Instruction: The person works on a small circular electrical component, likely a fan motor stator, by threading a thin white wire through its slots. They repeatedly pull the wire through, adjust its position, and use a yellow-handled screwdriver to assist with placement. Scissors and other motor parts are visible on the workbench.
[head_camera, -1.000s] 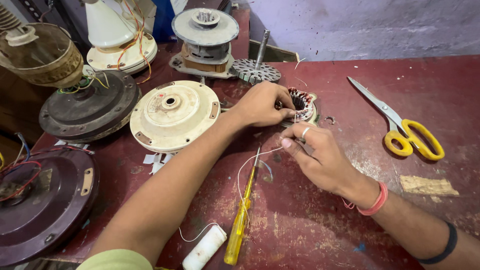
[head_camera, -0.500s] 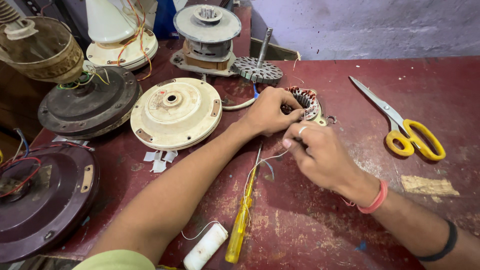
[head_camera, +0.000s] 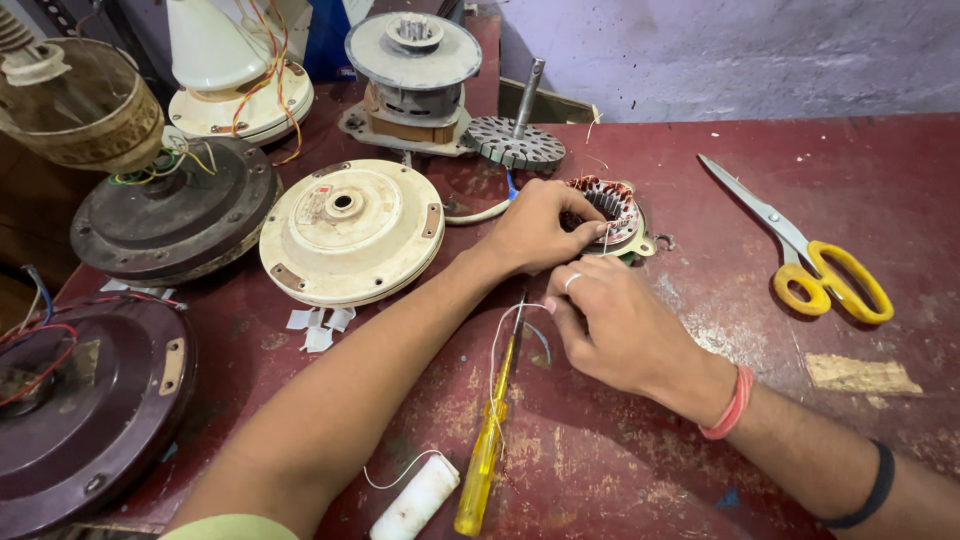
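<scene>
My left hand (head_camera: 535, 228) rests on the small wound motor core (head_camera: 607, 208), fingers curled over its near edge and pinching at the copper windings. The core lies flat on the red table (head_camera: 900, 170), just right of the cream round motor cover (head_camera: 350, 230). My right hand (head_camera: 620, 325) sits directly below the core, close to the left hand, fingers drawn narrow around a thin white thread (head_camera: 495, 345); a ring shows on one finger. The thread runs from my fingers down along the table to a white spool (head_camera: 415, 497) lying on its side near the front edge. A yellow-handled screwdriver (head_camera: 487, 440) lies beside the thread, its tip under my right hand.

Yellow-handled scissors (head_camera: 815, 265) lie shut, well apart to the right. A strip of tan tape (head_camera: 860, 375) sticks to the table below them. A dark round motor housing (head_camera: 175, 210) sits left of the cream cover, and a maroon housing (head_camera: 85, 400) with red wires sits at the near left. A grey rotor with its shaft (head_camera: 515, 135) lies behind the core.
</scene>
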